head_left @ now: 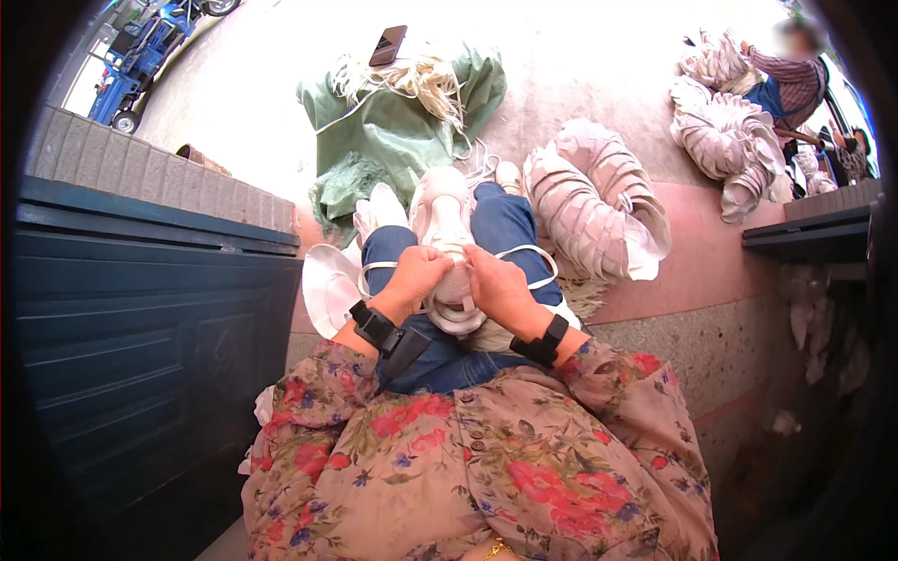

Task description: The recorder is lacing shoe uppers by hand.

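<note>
A pale pink-white shoe upper (441, 192) lies lengthwise between my jeans-clad knees, its toe pointing away from me. My left hand (421, 273) and my right hand (499, 286) meet over its middle, at the lacing area. Both hands are closed in a pinch, with fingertips close together on a white shoelace (537, 251). Loops of this lace stick out past both hands, over each thigh. What lies right between the fingertips is too small to make out. Black bands with small devices sit on both wrists.
A curved stack of nested shoe uppers (589, 206) stands right of my knee. Ahead, a green sack (398, 126) bears a bundle of cream laces (421, 82) and a phone (388, 45). Dark blue panelling (150, 327) borders my left. A person (795, 79) sits far right beside more stacked uppers (725, 131).
</note>
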